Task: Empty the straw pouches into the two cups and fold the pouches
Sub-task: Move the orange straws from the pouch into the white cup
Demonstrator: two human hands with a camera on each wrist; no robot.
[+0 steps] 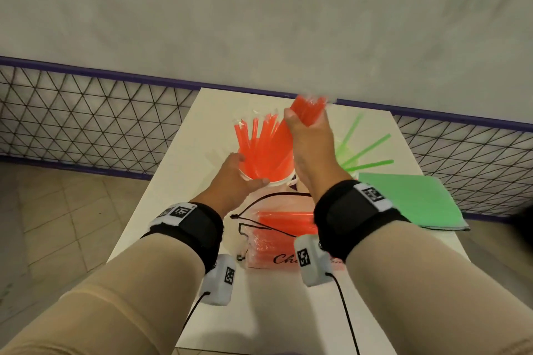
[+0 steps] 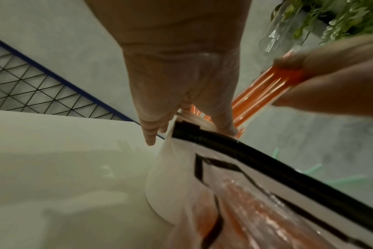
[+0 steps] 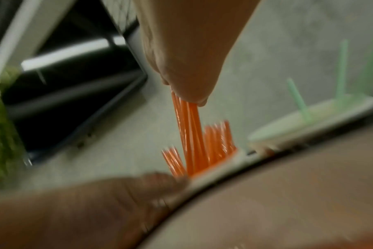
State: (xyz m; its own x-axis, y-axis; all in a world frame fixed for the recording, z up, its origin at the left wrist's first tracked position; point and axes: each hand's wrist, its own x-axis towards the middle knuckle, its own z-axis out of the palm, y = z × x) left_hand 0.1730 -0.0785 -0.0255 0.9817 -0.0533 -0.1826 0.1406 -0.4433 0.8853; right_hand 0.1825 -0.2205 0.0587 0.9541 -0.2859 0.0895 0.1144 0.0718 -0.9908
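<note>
Nearest the person, a clear drawstring pouch [image 1: 277, 239] lies flat on the white table [image 1: 161, 210], mouth toward the cups, with orange straws visibly left inside; it is not yet emptied or folded. Just beyond it, the left hand [image 1: 233, 179] steadies the white cup [image 1: 277, 181], fingers curved round its near rim. That cup already holds a dense fan of orange straws [image 1: 259, 147]. Above it, the right hand [image 1: 308, 138] is closed round a bundle of orange straws [image 1: 307, 109], lower ends entering the cup. To the right, a green pouch [image 1: 409, 199] lies flat, apparently emptied and folded. Behind it a second cup, largely hidden, holds green straws [image 1: 366, 150]. Judgement: green side done; orange transfer well advanced, folding outstanding.
</note>
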